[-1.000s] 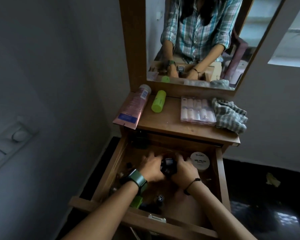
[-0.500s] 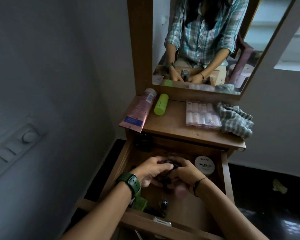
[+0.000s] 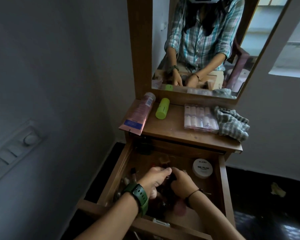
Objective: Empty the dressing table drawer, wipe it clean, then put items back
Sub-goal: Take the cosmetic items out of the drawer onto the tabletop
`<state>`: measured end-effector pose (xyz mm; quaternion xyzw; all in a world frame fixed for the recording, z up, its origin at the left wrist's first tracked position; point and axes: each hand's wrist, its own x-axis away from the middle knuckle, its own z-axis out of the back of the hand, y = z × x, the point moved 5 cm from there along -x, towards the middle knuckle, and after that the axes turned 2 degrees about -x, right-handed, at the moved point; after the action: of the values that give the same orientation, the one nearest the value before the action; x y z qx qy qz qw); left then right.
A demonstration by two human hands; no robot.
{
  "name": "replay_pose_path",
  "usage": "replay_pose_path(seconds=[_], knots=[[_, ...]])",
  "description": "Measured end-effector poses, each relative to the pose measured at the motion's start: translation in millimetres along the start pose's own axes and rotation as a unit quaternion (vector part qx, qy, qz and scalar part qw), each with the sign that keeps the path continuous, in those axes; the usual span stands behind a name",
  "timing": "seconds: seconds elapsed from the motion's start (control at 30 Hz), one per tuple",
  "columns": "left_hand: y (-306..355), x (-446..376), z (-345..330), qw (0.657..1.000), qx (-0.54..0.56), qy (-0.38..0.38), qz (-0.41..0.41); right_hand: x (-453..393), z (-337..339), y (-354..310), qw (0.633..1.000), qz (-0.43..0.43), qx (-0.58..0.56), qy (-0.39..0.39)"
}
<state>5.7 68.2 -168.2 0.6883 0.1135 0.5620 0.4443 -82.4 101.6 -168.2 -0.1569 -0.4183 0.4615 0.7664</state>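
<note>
The wooden drawer (image 3: 222,184) of the dressing table stands pulled open below me. Both my hands are inside it, close together. My left hand (image 3: 154,179), with a green watch on the wrist, and my right hand (image 3: 182,182) curl around a cluster of small dark bottles (image 3: 168,191) in the drawer's middle. A round white nail polish remover tub (image 3: 202,168) lies at the drawer's back right. More small items (image 3: 128,181) lie along the drawer's left side, dim and hard to make out.
On the table top (image 3: 171,125) lie a pink tube (image 3: 139,115), a lime green bottle (image 3: 162,108), a clear pack of small bottles (image 3: 199,118) and a checked cloth (image 3: 232,124). A mirror (image 3: 203,49) stands behind. A wall with a switch panel (image 3: 14,153) is on the left.
My hands have moved a little nearer within the drawer and closed tighter around the small bottles. The camera has tilted, showing more of the mirror.
</note>
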Motion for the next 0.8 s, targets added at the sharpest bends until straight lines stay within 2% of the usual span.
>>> replay_pose_path(seconds=[0.1,0.27,0.47,0.6,0.73,0.8], knots=[[6,5,2,1.0,0.007,0.001,-0.015,7,14,-2,0.996,0.015,-0.081,0.013],[32,24,1,0.996,0.007,0.01,-0.086,18,35,-19,0.988,0.057,-0.144,0.021],[94,61,9,0.984,-0.049,-0.035,-0.167,45,78,-61,0.954,0.15,-0.25,0.066],[148,55,12,0.974,-0.107,-0.052,-0.195,41,106,-85,0.924,0.134,-0.347,0.088],[181,27,9,0.97,-0.166,-0.049,-0.172,11,118,-100,0.911,0.089,-0.383,0.12],[192,13,7,0.969,-0.169,-0.036,-0.176,-7,122,-103,0.918,0.064,-0.361,0.148]])
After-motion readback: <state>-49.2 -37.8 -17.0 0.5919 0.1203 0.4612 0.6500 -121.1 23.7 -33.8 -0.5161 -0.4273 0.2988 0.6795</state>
